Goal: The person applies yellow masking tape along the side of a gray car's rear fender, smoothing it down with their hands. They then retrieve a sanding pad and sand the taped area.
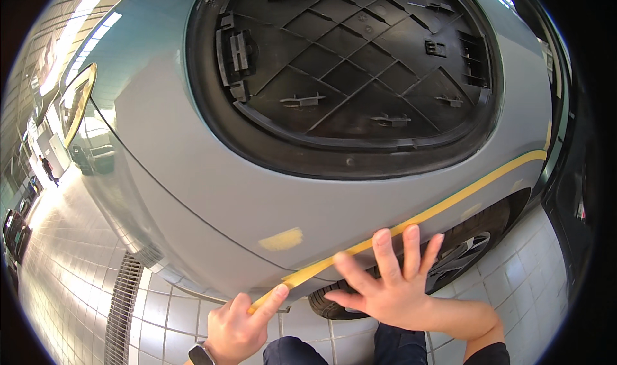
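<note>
A strip of yellow masking tape (453, 198) runs along the grey car body panel (318, 206), above the wheel arch. My left hand (241, 324), with a watch at the wrist, grips the strip's lower left end between thumb and forefinger. My right hand (390, 288) lies spread, its fingertips on or close to the tape; nothing is held in it. A yellowish patch of filler or paint (281, 239) shows on the panel above the tape. Higher up, a black ribbed plastic recess (356, 70) with clips sits within an oval opening.
Below the panel is the car's wheel (458, 259). The tail lamp opening or lamp (79, 104) is edged with tape at the left. A floor grate (123, 297) crosses the tiled floor (178, 312). A distant person (47, 169) stands at far left; a dark vehicle (573, 191) is at right.
</note>
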